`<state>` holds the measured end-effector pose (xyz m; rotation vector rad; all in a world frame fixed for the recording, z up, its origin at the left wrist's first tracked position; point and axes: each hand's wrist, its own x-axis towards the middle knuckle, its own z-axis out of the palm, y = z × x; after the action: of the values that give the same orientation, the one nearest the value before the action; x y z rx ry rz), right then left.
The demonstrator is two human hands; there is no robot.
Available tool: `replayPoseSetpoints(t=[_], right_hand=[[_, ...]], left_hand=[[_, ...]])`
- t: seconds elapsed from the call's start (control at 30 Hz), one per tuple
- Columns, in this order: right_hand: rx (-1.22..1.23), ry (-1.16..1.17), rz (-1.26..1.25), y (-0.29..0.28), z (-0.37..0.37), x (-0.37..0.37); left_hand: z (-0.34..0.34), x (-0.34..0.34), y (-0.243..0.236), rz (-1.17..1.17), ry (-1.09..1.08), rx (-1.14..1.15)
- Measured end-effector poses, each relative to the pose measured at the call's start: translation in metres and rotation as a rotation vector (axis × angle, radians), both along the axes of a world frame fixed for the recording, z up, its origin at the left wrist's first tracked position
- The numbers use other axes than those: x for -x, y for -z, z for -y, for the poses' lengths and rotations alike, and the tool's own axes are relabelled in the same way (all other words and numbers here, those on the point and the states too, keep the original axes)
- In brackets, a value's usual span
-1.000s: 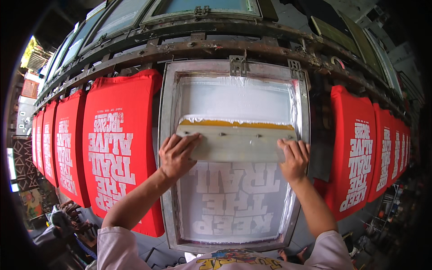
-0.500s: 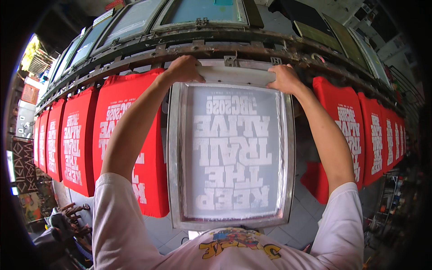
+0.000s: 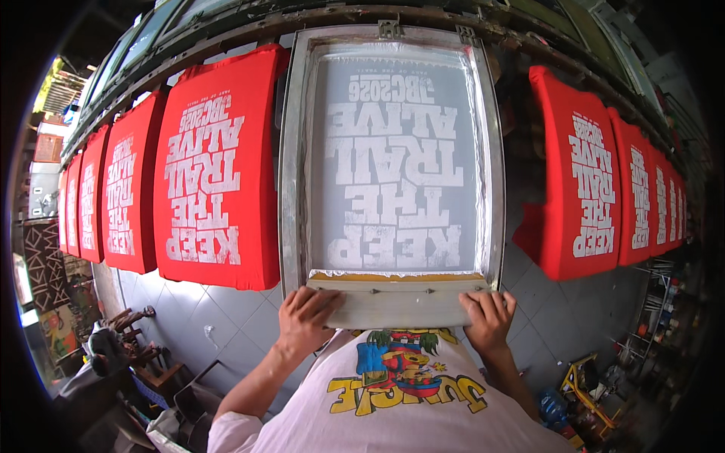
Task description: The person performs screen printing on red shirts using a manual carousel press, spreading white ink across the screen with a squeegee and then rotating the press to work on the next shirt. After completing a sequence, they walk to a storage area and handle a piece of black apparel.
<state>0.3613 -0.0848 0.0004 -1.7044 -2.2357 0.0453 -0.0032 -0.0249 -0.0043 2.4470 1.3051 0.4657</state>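
A wide pale squeegee (image 3: 400,306) lies across the near end of a framed printing screen (image 3: 291,158), close to my torso. My left hand (image 3: 306,321) grips its left end, and my right hand (image 3: 489,318) grips its right end, fingers over the top. The grey mesh (image 3: 396,192) carries a stencil of large whitish block letters. White ink lines the mesh's inner edges and shows along the squeegee's blade. Metal hinge clamps (image 3: 390,30) hold the screen's far edge. What lies beneath the screen is hidden.
Red printed shirts on boards hang in rows at left (image 3: 215,166) and right (image 3: 581,174). A dark metal rail (image 3: 226,49) runs behind them, with more screens beyond. Grey floor tiles (image 3: 204,313) show below; clutter stands at lower left and a yellow metal frame (image 3: 589,392) at lower right.
Both hands have drawn the squeegee from the screen's far end to its near end, toward my body. My view has tilted, so the screen and shirts appear higher.
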Motion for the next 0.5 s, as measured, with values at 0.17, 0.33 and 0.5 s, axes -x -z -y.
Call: replayPoseSetpoints(t=[0.17,0.33,0.5], right_hand=[[-0.015,-0.001,0.005,0.015,0.014,0.004],[-0.046,0.003,0.019,0.023,0.010,0.002],[-0.116,0.082,-0.027,0.051,-0.006,0.006]], left_hand=[[0.025,0.003,0.010,-0.024,-0.033,-0.015],[0.027,0.006,0.028,-0.033,-0.020,-0.042],[0.001,-0.003,0.046,-0.025,-0.076,-0.206]])
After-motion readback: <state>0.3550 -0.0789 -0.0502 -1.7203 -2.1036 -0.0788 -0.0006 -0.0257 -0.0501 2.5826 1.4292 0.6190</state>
